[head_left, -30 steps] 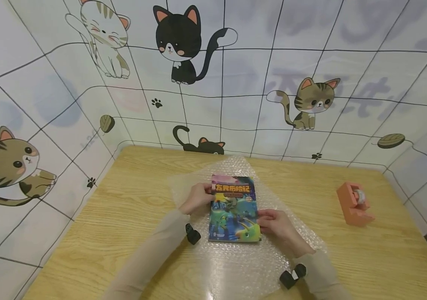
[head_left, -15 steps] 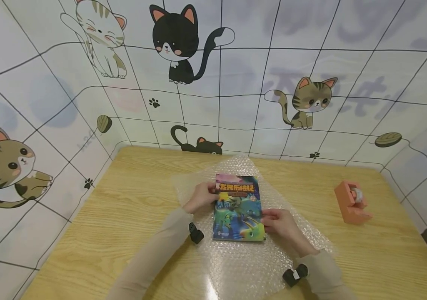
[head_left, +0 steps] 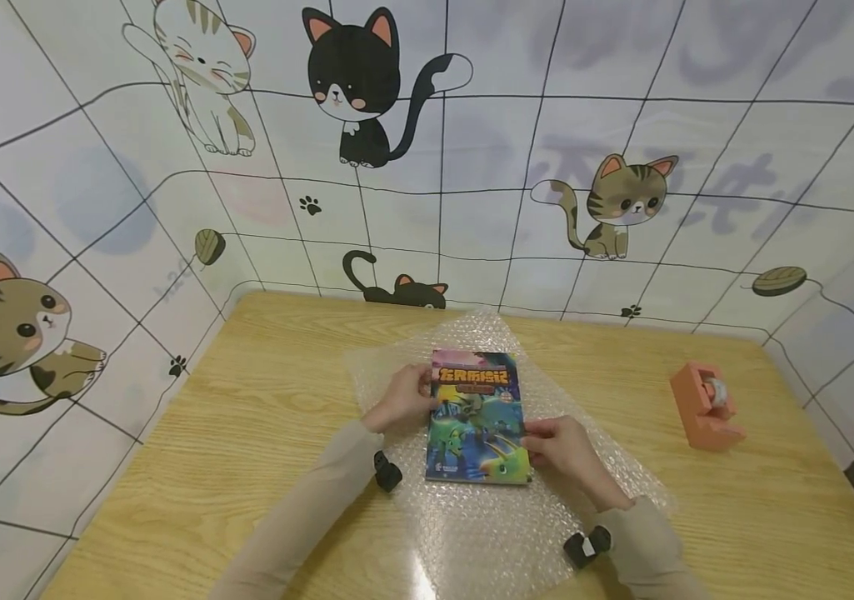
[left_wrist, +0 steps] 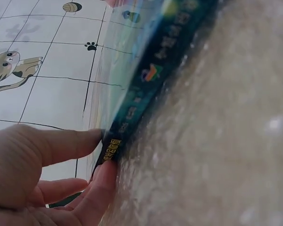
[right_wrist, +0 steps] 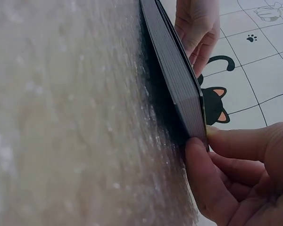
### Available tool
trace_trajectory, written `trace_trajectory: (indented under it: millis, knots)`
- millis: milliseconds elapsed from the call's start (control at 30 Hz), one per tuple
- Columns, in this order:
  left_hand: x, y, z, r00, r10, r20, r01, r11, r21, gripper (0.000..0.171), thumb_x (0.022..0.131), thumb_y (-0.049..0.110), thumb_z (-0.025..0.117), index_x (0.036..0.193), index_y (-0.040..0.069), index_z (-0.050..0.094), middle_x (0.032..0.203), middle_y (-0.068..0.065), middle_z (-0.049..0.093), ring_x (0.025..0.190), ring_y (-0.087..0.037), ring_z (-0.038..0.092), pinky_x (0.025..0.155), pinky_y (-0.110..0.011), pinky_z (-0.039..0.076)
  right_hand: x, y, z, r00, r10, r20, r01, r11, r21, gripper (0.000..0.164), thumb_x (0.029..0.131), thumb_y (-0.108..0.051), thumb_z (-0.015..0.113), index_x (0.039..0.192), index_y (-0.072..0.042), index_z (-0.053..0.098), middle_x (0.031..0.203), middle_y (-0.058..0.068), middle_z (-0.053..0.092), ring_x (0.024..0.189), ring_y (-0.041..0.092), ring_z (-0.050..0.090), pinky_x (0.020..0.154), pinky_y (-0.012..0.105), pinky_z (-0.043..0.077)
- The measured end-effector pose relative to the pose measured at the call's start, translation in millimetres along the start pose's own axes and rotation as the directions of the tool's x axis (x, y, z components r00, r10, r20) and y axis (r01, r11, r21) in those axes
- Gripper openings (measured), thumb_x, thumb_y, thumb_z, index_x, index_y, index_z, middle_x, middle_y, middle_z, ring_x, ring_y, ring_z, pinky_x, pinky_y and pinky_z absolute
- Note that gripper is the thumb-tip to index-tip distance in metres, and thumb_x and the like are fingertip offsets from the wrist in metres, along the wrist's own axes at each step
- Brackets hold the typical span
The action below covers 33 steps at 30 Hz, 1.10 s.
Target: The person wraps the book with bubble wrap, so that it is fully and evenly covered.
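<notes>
A book [head_left: 476, 417] with a colourful cover and yellow title lettering lies face up over a sheet of bubble wrap [head_left: 486, 533]. My left hand [head_left: 406, 395] pinches its left side, thumb on top and fingers beneath the dark spine [left_wrist: 132, 103] in the left wrist view. On the opposite side, my right hand [head_left: 557, 446] pinches the page edge between thumb and fingers. The right wrist view shows the book's white page block [right_wrist: 179, 75], with a dark gap between the book and the wrap.
An orange tape dispenser [head_left: 706, 408] holding a roll of clear tape stands on the wooden table [head_left: 269, 375] at the right. A white wall covering [head_left: 501, 142] printed with cartoon cats rises behind and beside the table.
Over the second, the book and both hands have shifted slightly right in the head view, partly with the camera's own motion. Both hands keep hold of the book.
</notes>
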<state>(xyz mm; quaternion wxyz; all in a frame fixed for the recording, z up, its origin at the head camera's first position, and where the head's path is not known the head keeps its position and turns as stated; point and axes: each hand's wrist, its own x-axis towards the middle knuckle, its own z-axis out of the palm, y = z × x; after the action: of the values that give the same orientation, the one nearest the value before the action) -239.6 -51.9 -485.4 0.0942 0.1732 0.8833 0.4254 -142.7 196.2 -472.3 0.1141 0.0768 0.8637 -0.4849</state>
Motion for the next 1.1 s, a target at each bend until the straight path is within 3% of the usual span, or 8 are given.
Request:
trace_trajectory:
  millis: [167, 400, 533, 700, 833, 933, 1100]
  knots:
    - [-3.1, -1.2, -0.2, 0.998, 0.026, 0.055, -0.026, 1.000, 0.001, 0.054, 0.072, 0.004, 0.078, 0.122, -0.003, 0.056, 0.096, -0.011, 0.049, 0.084, -0.018, 0.045, 0.069, -0.026, 0.042, 0, 4, 1, 1.000, -0.001, -0.022, 0.001, 1.000, 0.004, 0.027, 0.083, 0.002, 0.065, 0.107, 0.015, 0.063, 0.093, 0.023, 0.068, 0.064, 0.017, 0.065, 0.058, 0.029, 0.054]
    - [-15.5, -2.1, -1.6, 0.993, 0.014, 0.114, 0.001, 0.991, -0.131, 0.068, 0.072, 0.002, 0.078, 0.132, -0.004, 0.047, 0.129, -0.017, 0.039, 0.092, -0.021, 0.051, 0.078, -0.028, 0.050, 1, 8, 1, 1.000, -0.004, -0.029, 0.003, 1.000, -0.019, 0.033, 0.081, 0.002, 0.066, 0.113, 0.012, 0.061, 0.080, 0.010, 0.066, 0.065, 0.015, 0.059, 0.059, 0.028, 0.053]
    - [-22.5, -3.1, -2.2, 0.986, 0.090, 0.137, -0.071, 0.988, -0.135, 0.077, 0.071, 0.004, 0.081, 0.135, -0.007, 0.041, 0.139, -0.018, 0.033, 0.104, -0.028, 0.053, 0.088, -0.033, 0.048, -4, 8, 0, 0.997, -0.055, -0.051, 0.052, 0.997, -0.058, 0.037, 0.080, -0.002, 0.070, 0.114, 0.009, 0.061, 0.079, 0.007, 0.063, 0.069, 0.015, 0.057, 0.059, 0.025, 0.050]
    - [-27.7, -5.2, -1.8, 0.966, 0.200, 0.167, -0.195, 0.980, -0.042, 0.084, 0.067, 0.009, 0.084, 0.135, -0.011, 0.039, 0.143, -0.019, 0.032, 0.123, -0.034, 0.043, 0.101, -0.038, 0.039, -16, 4, 1, 0.991, -0.108, -0.082, 0.106, 0.994, -0.027, 0.039, 0.079, 0.000, 0.070, 0.116, 0.008, 0.060, 0.088, 0.010, 0.063, 0.078, 0.018, 0.061, 0.063, 0.025, 0.051]
    - [-29.1, -7.2, -1.6, 0.958, 0.231, 0.169, -0.233, 0.972, -0.007, 0.084, 0.067, 0.011, 0.084, 0.135, -0.011, 0.040, 0.142, -0.020, 0.035, 0.128, -0.034, 0.037, 0.105, -0.040, 0.033, -29, -1, 1, 0.984, -0.153, -0.089, 0.154, 0.988, -0.005, 0.037, 0.079, 0.002, 0.069, 0.115, 0.006, 0.061, 0.091, 0.009, 0.063, 0.082, 0.018, 0.060, 0.071, 0.024, 0.051]
    - [-29.2, -7.5, -1.9, 0.958, 0.231, 0.170, -0.232, 0.973, -0.009, 0.084, 0.067, 0.011, 0.084, 0.135, -0.011, 0.040, 0.142, -0.019, 0.035, 0.129, -0.034, 0.035, 0.106, -0.041, 0.031, -40, -4, 2, 0.974, -0.212, -0.079, 0.213, 0.977, 0.006, 0.034, 0.077, 0.003, 0.070, 0.111, 0.004, 0.063, 0.090, 0.008, 0.062, 0.080, 0.014, 0.060, 0.072, 0.023, 0.052]
    - [-29.5, -7.3, -2.8, 0.958, 0.228, 0.171, -0.231, 0.973, -0.008, 0.084, 0.067, 0.011, 0.084, 0.135, -0.011, 0.040, 0.142, -0.019, 0.035, 0.129, -0.034, 0.035, 0.106, -0.042, 0.030, -60, -4, 9, 0.917, -0.396, 0.049, 0.393, 0.918, 0.059, 0.031, 0.078, 0.000, 0.072, 0.106, 0.009, 0.062, 0.087, 0.013, 0.064, 0.076, 0.008, 0.060, 0.066, 0.024, 0.053]
